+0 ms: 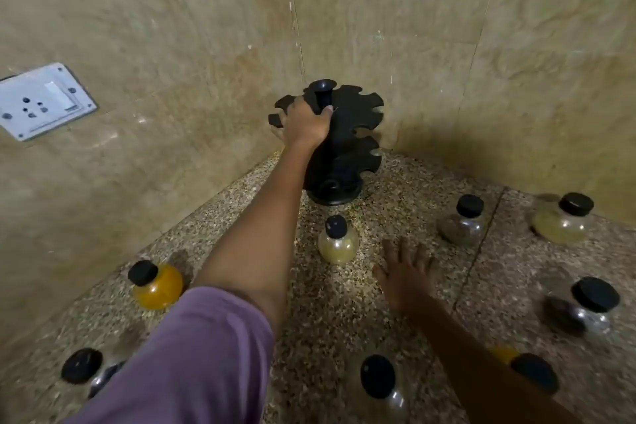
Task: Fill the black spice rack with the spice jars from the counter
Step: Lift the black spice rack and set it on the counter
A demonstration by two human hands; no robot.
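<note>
Spice rack [347,134] stands empty in the counter's [330,303] back corner, our left hand [306,124] clamped on its central post, our right hand [409,272] spread flat among scattered jars.

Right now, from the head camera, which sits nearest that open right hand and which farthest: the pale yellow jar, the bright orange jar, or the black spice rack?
1. Pale yellow jar, just left of the right hand.
2. Black spice rack, beyond it in the corner, gripped by the left hand.
3. Bright orange jar, far left by the wall.
</note>
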